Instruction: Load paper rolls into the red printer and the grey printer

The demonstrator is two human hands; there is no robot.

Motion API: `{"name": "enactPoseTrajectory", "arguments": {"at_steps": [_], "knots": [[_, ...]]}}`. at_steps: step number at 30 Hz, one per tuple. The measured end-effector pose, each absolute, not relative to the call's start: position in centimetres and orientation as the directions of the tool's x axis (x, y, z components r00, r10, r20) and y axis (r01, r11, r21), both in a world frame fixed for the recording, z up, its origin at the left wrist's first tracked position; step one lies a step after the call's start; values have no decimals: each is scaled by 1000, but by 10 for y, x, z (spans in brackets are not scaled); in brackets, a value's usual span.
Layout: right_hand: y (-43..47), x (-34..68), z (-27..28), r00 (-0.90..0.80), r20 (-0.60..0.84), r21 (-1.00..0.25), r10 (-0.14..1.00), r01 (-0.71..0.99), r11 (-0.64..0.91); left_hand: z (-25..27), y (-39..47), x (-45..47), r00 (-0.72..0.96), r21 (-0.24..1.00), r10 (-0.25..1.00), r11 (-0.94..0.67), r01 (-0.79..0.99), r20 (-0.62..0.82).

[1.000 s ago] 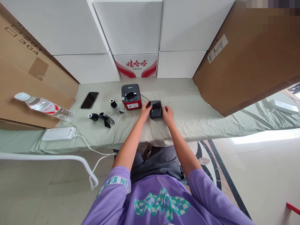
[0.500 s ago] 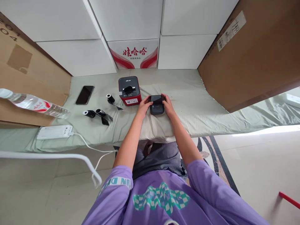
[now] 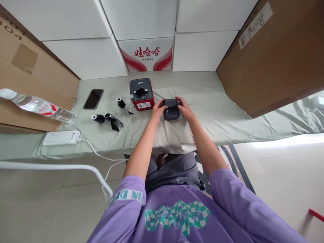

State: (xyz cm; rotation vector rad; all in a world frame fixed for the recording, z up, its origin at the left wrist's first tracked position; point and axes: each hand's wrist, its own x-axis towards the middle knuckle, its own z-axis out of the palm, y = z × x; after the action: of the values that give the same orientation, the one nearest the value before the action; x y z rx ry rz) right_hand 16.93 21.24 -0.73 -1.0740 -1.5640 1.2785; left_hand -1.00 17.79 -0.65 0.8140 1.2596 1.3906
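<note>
In the head view, my left hand [image 3: 157,113] and right hand [image 3: 186,109] are closed on the small black device [image 3: 171,114], one at its 9 o'clock side and one at its 3. It sits on the cloth-covered surface [image 3: 202,98] straight ahead of me, at 12 o'clock. My left thumb reaches in over its near half; my right fingers curl at the 1 o'clock corner, with the thumb lower down. Between them a dark upper part looks tilted; I cannot tell whether it is a hinged lid or a loose piece.

To handle this well, I judge that one hand should steady the body while the other works the upper part, pressing evenly from both sides so nothing twists. The cloth is wrinkled and could let the device slide, so a little downward pressure should help. I'd keep my thumbs off the seam, where they could get pinched.

My left knuckles need care: the red-and-black box [image 3: 142,94] stands just beside them, at the device's 10 o'clock. The upper black roll [image 3: 120,102] lies further out, towards 9, its loose tail trailing nearby. At 3 o'clock there is bare cloth, so my right elbow has more room.
</note>
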Motion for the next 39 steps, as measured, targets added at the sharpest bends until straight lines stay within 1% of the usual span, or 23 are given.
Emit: {"name": "enactPoseTrajectory", "arguments": {"at_steps": [3,6,8,10,14,18,24,29,32,36,39], "knots": [[215,168,-18,-261,133,-982,956,97,163,-9,170,-5,-250,985,966,31,-169,-73],[216,165,-29,-176,219,-970,960,71,234,-15,156,1,-351,995,932,-63,75,86],[215,164,-34,-80,251,-966,965,43,255,-19,148,3,-420,966,890,-74,247,175],[215,164,-37,0,240,-971,971,5,240,-21,140,4,-447,935,867,-56,350,219],[214,164,-36,27,197,-980,980,-5,198,-21,130,6,-405,881,877,-44,471,260],[212,161,-34,82,174,-984,981,-27,177,-16,122,8,-397,851,872,-40,524,285],[209,159,-32,115,166,-986,979,-8,168,-11,121,9,-407,841,877,5,541,256],[211,160,-36,94,203,-978,975,66,197,-9,123,8,-410,842,880,21,538,240],[214,161,-41,88,229,-965,969,150,215,-8,124,8,-423,839,882,60,541,210],[217,161,-47,177,236,-951,955,246,189,-5,124,7,-434,813,886,129,568,163],[218,162,-49,216,234,-943,948,286,168,-3,125,7,-401,777,906,152,611,138]]}}
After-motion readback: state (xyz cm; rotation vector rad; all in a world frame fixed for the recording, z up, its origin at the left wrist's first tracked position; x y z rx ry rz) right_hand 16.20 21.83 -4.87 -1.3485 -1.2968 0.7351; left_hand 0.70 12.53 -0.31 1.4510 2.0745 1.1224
